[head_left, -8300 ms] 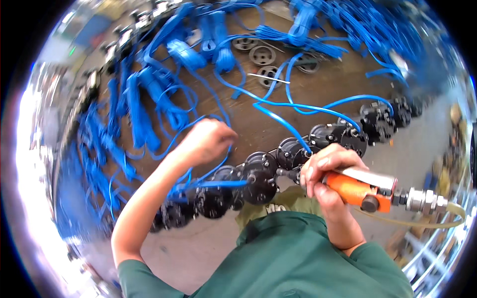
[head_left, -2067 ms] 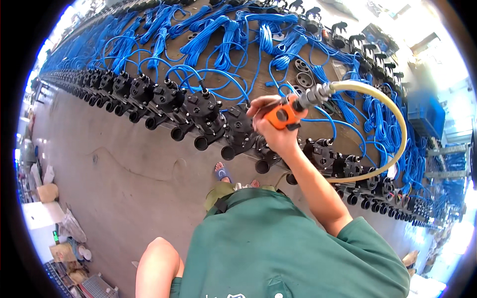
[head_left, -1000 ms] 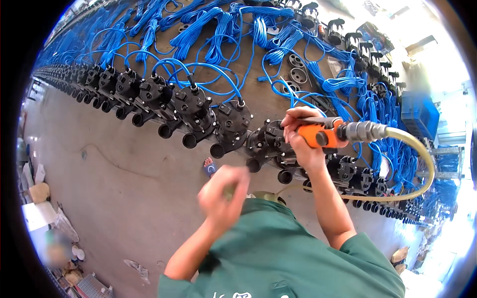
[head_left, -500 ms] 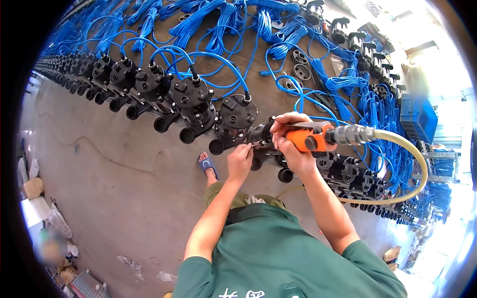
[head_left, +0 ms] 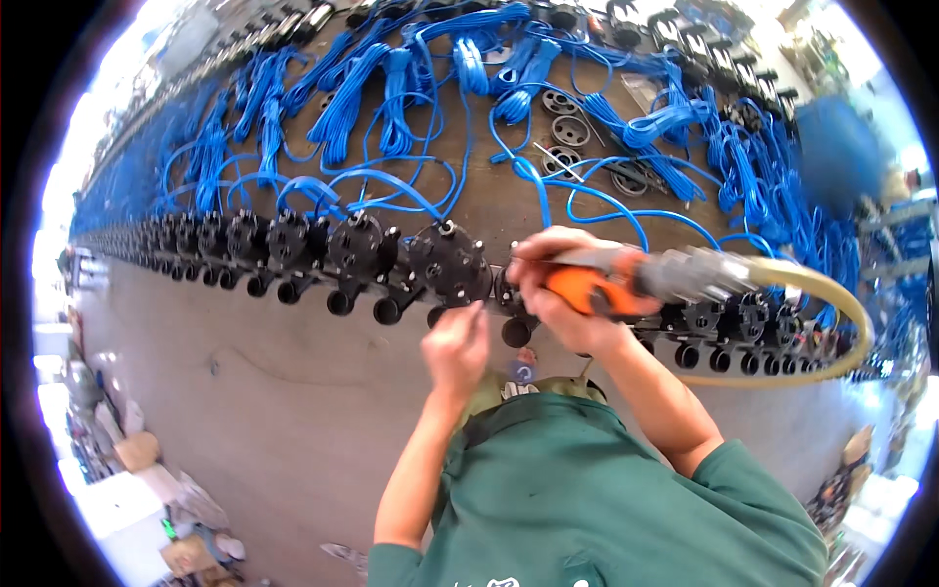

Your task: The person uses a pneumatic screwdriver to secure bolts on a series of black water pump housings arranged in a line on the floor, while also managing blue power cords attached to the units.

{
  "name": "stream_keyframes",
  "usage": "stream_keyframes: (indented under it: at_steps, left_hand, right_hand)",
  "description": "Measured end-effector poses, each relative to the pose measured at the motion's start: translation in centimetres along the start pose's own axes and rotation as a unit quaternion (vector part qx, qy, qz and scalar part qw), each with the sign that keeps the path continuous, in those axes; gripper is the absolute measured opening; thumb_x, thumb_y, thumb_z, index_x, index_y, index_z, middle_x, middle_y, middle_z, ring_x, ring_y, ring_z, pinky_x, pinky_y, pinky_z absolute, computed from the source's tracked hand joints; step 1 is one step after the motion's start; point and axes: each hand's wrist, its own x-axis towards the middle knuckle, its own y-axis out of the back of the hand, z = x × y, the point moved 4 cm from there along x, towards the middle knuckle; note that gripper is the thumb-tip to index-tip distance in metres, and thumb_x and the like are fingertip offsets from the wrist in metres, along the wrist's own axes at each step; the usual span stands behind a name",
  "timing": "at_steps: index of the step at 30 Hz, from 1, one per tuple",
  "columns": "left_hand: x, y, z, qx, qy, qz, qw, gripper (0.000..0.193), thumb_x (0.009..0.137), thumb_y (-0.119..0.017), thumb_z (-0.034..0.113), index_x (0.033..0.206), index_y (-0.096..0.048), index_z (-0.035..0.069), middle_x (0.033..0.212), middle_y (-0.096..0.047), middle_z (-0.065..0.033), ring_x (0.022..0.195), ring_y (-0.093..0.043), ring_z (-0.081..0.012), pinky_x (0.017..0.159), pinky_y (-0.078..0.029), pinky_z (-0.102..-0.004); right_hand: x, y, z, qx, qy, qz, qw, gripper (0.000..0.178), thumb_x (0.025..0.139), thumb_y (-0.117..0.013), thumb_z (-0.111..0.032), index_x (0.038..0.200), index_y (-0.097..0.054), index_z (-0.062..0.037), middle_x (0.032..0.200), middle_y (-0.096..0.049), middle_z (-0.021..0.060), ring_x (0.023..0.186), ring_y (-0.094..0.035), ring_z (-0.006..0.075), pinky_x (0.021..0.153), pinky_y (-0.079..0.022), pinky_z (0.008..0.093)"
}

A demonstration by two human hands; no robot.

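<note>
My right hand [head_left: 562,284] is wrapped round an orange air tool [head_left: 592,292], which is smeared by motion. A metal coupling [head_left: 690,276] joins it to a yellowish hose [head_left: 849,308]. The tool's working end is hidden behind my fingers, close to the row of black pump-like units. My left hand [head_left: 456,350] is closed in a pinch just in front of the nearest round-topped black unit [head_left: 450,262]. Whatever its fingertips hold, if anything, is too small to make out. A dark open pipe end [head_left: 516,333] sticks out toward me between my hands.
The black units run in a long row along the bench edge to both sides. Bundles of blue cable [head_left: 347,103] and several dark pulley-like wheels [head_left: 570,130] lie on the brown bench [head_left: 504,186]. Boxes and scraps [head_left: 137,452] sit on the floor at left.
My view has turned, so the row now runs more level across it. My left hand has drawn slightly away from the air tool. My right hand still grips the tool.
</note>
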Motion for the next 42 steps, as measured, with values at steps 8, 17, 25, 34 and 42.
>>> stream_keyframes:
  at_steps: [8, 17, 25, 34, 42]
  left_hand:
    - [24.8, -0.7, 6.3, 0.249, -0.299, -0.318, 0.865, 0.008, 0.083, -0.07, 0.01, 0.087, -0.073, 0.004, 0.079, -0.063, -0.0097, 0.078, -0.058, -0.0303, 0.073, -0.048, -0.04]
    - [13.9, -24.0, -3.5, -0.08, -0.413, -0.744, 0.52, 0.034, 0.083, -0.066, 0.005, 0.117, -0.069, 0.004, 0.108, -0.072, -0.0142, 0.098, -0.066, -0.0349, 0.086, -0.054, -0.0463]
    - [12.9, -26.5, -2.6, -0.22, -0.47, -0.759, 0.394, 0.033, 0.079, -0.064, 0.001, 0.111, -0.071, 0.001, 0.103, -0.072, -0.0146, 0.095, -0.067, -0.0327, 0.083, -0.055, -0.0428]
    - [12.9, -27.0, -2.3, -0.171, -0.496, -0.785, 0.328, 0.016, 0.083, -0.063, 0.005, 0.098, -0.069, 0.003, 0.081, -0.067, -0.0225, 0.082, -0.066, -0.0425, 0.069, -0.054, -0.0475]
    - [13.0, -26.0, -3.1, -0.217, -0.535, -0.721, 0.383, 0.017, 0.081, -0.064, 0.004, 0.098, -0.067, 0.003, 0.079, -0.067, -0.0205, 0.077, -0.068, -0.039, 0.065, -0.054, -0.0462]
  right_hand:
    - [-2.4, 7.7, -6.0, -0.024, 0.145, 0.237, 0.96, 0.031, 0.078, -0.06, 0.005, 0.109, -0.06, 0.0043, 0.094, -0.064, 0.0162, 0.069, -0.063, 0.0122, 0.058, -0.054, 0.0234]
    - [-4.9, 6.5, -4.3, -0.146, 0.055, 0.483, 0.862, 0.028, 0.084, -0.063, 0.002, 0.111, -0.057, -0.0019, 0.093, -0.063, 0.0155, 0.071, -0.063, 0.0144, 0.059, -0.054, 0.0246]
    - [-2.4, 4.1, -2.4, -0.161, 0.027, 0.564, 0.81, 0.025, 0.088, -0.065, -0.001, 0.111, -0.054, -0.004, 0.095, -0.06, 0.0143, 0.073, -0.062, 0.0147, 0.063, -0.055, 0.0261]
    - [0.2, 3.3, -1.6, -0.209, 0.024, 0.567, 0.796, 0.025, 0.089, -0.066, -0.002, 0.111, -0.054, -0.0036, 0.095, -0.06, 0.0132, 0.075, -0.062, 0.0142, 0.065, -0.055, 0.026]
    - [1.1, 4.1, 0.4, -0.263, 0.022, 0.518, 0.814, 0.027, 0.083, -0.064, 0.003, 0.11, -0.058, 0.0002, 0.093, -0.064, 0.0146, 0.069, -0.063, 0.0144, 0.067, -0.058, 0.0286]
